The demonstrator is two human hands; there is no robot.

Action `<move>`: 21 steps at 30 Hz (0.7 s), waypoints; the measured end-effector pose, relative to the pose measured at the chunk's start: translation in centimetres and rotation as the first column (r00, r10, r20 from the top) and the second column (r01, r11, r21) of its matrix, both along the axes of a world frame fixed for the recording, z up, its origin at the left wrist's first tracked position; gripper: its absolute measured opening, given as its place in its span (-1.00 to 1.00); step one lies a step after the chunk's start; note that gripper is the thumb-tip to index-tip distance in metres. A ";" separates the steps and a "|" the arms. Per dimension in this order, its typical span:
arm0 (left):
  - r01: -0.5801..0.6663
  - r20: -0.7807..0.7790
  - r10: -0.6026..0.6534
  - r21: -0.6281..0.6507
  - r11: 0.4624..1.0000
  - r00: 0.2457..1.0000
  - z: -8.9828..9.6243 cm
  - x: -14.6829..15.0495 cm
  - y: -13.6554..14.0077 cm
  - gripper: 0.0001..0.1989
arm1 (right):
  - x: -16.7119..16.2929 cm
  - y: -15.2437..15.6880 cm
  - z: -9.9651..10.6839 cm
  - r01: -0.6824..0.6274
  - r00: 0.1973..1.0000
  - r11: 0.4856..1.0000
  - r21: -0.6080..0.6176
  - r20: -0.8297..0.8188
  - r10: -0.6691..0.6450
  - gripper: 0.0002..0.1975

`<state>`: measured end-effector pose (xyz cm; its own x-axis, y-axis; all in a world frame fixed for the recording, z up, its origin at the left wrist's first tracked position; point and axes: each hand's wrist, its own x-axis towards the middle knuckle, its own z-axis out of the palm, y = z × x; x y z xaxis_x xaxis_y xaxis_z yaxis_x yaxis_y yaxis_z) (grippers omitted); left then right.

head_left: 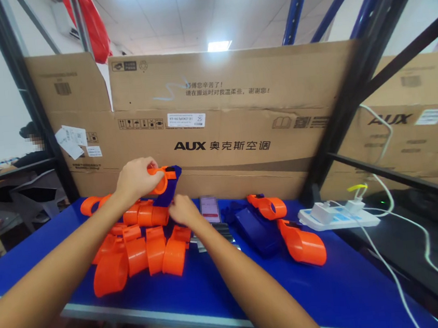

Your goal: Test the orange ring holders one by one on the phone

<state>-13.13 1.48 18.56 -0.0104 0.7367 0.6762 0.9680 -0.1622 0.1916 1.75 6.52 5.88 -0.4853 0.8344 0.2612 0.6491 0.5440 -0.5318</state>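
Note:
My left hand (139,178) is raised over the table, its fingers closed on an orange plastic ring (161,184) with a flat clip part. A dark blue strap (168,191) hangs from the clip side of that ring. My right hand (185,210) is closed at the strap's lower end, fingertips pinched there and partly hidden. Beneath both hands lie several orange rings (138,256) in a cluster. Dark blue straps (255,228) are piled to the right of my right hand. Two more orange rings (306,246) with dark pieces attached rest beyond that pile.
The blue tabletop (224,288) backs onto a cardboard panel (229,116). A phone (209,209) and metallic strips (222,232) lie near my right forearm. On the right sit a white power strip (338,218) with cables and a black rack post (345,83). Another person is far left.

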 end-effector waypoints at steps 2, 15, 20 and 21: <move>0.044 0.030 -0.044 0.004 0.999 0.999 -0.5 1.0 0.3 -0.76 | 2.7 0.6 0.7 0.142 0.957 0.985 -0.096 -0.239 -0.161 -0.70; 0.266 0.138 -0.256 -0.055 0.962 0.957 -6.2 9.5 3.0 -0.75 | 9.8 3.1 1.6 0.153 0.648 0.891 -0.428 -0.637 -0.418 -0.47; 0.324 0.265 -0.300 -0.051 0.945 0.916 -7.7 9.3 3.7 -0.65 | 10.4 4.0 0.1 0.198 0.653 0.906 -0.375 -0.638 -0.407 -0.55; 0.320 0.278 -0.292 -0.062 0.945 0.915 -8.1 9.1 3.8 -0.64 | 10.7 4.2 -0.1 0.209 0.659 0.909 -0.361 -0.635 -0.403 -0.56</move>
